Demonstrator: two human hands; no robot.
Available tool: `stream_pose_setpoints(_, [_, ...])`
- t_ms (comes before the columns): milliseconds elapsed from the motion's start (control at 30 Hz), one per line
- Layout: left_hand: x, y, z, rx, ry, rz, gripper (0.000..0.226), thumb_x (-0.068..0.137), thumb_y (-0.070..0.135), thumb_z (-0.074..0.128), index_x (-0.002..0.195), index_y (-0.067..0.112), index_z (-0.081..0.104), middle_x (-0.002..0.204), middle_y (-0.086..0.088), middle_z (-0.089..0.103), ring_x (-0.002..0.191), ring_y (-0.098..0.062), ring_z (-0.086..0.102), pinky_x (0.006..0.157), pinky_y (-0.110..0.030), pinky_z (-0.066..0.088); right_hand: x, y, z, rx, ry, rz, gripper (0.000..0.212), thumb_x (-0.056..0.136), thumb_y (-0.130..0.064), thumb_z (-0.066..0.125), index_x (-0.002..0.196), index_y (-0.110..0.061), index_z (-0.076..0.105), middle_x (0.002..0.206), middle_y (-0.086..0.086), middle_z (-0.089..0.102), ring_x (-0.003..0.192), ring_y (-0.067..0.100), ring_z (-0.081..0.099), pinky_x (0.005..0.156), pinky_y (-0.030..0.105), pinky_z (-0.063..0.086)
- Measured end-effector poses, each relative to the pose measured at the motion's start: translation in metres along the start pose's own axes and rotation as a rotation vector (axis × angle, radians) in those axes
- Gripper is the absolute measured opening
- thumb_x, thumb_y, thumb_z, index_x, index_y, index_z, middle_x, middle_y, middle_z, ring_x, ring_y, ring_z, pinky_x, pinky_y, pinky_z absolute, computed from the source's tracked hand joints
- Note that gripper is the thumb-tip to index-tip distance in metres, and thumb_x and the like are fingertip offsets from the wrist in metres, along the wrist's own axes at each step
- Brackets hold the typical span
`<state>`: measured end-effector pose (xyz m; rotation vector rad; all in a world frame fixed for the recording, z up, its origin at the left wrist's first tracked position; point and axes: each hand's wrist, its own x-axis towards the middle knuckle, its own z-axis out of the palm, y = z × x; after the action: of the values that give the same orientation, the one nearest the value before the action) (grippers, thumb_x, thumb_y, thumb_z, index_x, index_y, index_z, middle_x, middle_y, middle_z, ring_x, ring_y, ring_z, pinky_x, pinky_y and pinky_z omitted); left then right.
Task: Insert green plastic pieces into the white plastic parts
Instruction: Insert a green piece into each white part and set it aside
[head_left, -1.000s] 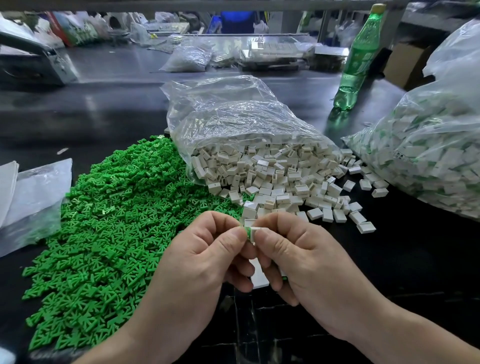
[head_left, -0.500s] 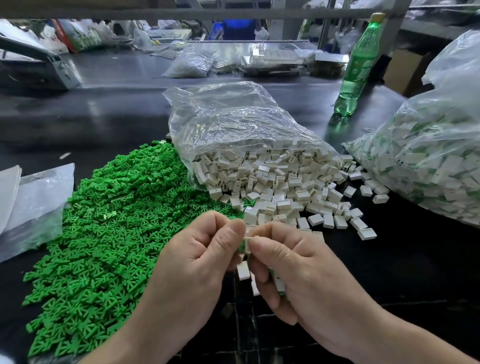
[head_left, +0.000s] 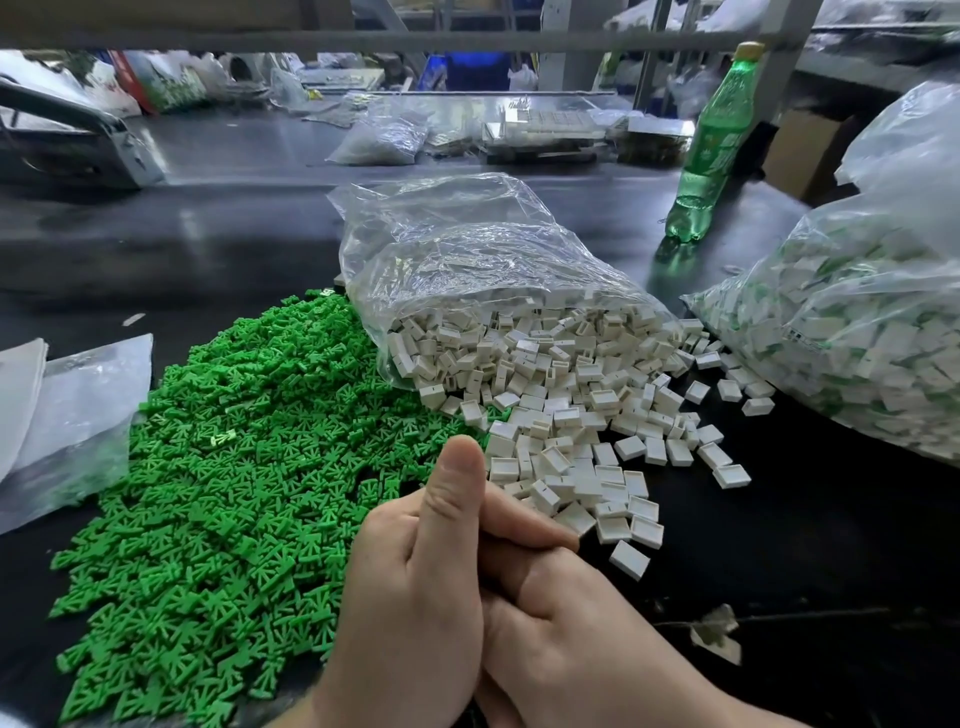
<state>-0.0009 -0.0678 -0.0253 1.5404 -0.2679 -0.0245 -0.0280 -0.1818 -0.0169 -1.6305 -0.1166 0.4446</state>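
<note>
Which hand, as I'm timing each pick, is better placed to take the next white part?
Right. The right hand lies beside the spilled white parts, while the left hand sits next to the green pieces. The hands are pressed together, so they must first separate.

Factory assembly workshop. Long dark glossy workbench (head_left: 208, 249) ran toward 12 o'clock. Heap of small green plastic pieces (head_left: 223, 499) lay at 9; clear plastic bag (head_left: 467, 270) spilled small white rectangular plastic parts (head_left: 561, 384) at 12; grey metal frame rail (head_left: 467, 40) crossed overhead.
</note>
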Motion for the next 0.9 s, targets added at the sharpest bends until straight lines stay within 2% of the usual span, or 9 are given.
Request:
stream_pose_setpoints(100, [-0.001,0.004,0.0,0.003,0.033,0.021,0.075,0.083,0.083,0.037,0.067,0.022,0.079,0.072,-0.006,0.075,0.072,-0.022,0.074,0.066,-0.041,0.059,0.0,-0.002,0.0,0.054,-0.039,-0.018,0.021,0.097,-0.036,0.059,0.113,-0.045,0.07,0.095,-0.005,0.077,0.085,0.009,0.074,0.074,0.028,0.06])
stream_pose_setpoints(167, [0.001,0.009,-0.003,-0.032,-0.011,-0.011,0.081,0.078,0.087,0.038,0.071,0.018,0.079,0.071,-0.009,0.074,0.065,-0.025,0.073,0.056,-0.037,0.059,0.002,-0.004,0.0,0.047,-0.035,-0.043,0.02,0.098,-0.032,0.056,0.11,-0.038,0.071,0.073,-0.012,0.072,0.065,0.001,0.068,0.057,0.02,0.054])
stream_pose_setpoints(233, [0.006,0.012,-0.007,-0.144,-0.101,-0.128,0.086,0.072,0.09,0.042,0.081,0.012,0.077,0.075,-0.014,0.073,0.051,-0.028,0.068,0.041,-0.033,0.053,0.006,-0.005,-0.001,0.072,-0.033,-0.054,0.016,0.095,-0.03,0.055,0.095,-0.028,0.071,0.059,-0.009,0.061,0.047,0.004,0.055,0.041,0.018,0.042])
stream_pose_setpoints(300, [0.01,0.013,-0.014,-0.199,-0.164,-0.157,0.076,0.076,0.082,0.048,0.096,0.013,0.073,0.091,-0.016,0.073,0.056,-0.035,0.068,0.049,-0.044,0.055,0.008,-0.006,-0.007,0.206,-0.006,-0.041,0.017,0.089,-0.03,0.057,0.076,-0.024,0.067,0.059,-0.003,0.054,0.04,0.009,0.047,0.034,0.018,0.032])
stream_pose_setpoints(367, [0.013,0.012,-0.025,-0.013,-0.151,0.012,0.046,0.084,0.06,0.058,0.105,0.02,0.069,0.099,-0.008,0.073,0.077,-0.027,0.072,0.064,-0.04,0.058,0.009,-0.007,-0.019,0.378,0.031,-0.02,0.015,0.087,-0.031,0.059,0.076,-0.022,0.064,0.063,0.001,0.053,0.039,0.01,0.042,0.035,0.016,0.027])
stream_pose_setpoints(433, [0.014,0.013,-0.033,0.198,-0.133,0.167,0.027,0.084,0.044,0.065,0.105,0.028,0.068,0.101,0.003,0.073,0.089,-0.016,0.072,0.072,-0.024,0.057,0.009,-0.006,-0.03,0.478,0.041,-0.016,0.015,0.087,-0.03,0.059,0.082,-0.016,0.062,0.065,0.001,0.053,0.039,0.011,0.042,0.036,0.016,0.025])
stream_pose_setpoints(633, [0.016,0.014,-0.033,0.612,-0.087,0.456,0.017,0.082,0.035,0.065,0.093,0.023,0.07,0.093,0.015,0.066,0.085,-0.001,0.065,0.072,-0.004,0.045,0.008,-0.003,-0.034,0.486,0.015,-0.014,0.016,0.087,-0.028,0.058,0.074,-0.02,0.062,0.065,0.001,0.053,0.04,0.011,0.041,0.037,0.017,0.022])
stream_pose_setpoints(800, [0.016,0.013,-0.031,0.709,-0.035,0.584,0.018,0.083,0.029,0.063,0.087,0.013,0.071,0.09,0.008,0.065,0.084,-0.001,0.062,0.075,-0.007,0.043,0.008,0.0,-0.035,0.511,0.0,0.02,0.009,0.081,-0.027,0.062,0.077,-0.02,0.062,0.066,0.001,0.054,0.041,0.011,0.043,0.038,0.016,0.025])
stream_pose_setpoints(900, [0.017,0.014,-0.034,0.717,-0.028,0.582,0.014,0.085,0.029,0.061,0.085,0.018,0.07,0.088,0.013,0.064,0.084,0.0,0.062,0.073,-0.005,0.043,0.01,0.002,-0.041,0.703,-0.078,-0.02,0.012,0.074,-0.023,0.065,0.082,-0.017,0.058,0.071,0.004,0.059,0.042,0.012,0.049,0.034,0.016,0.032])
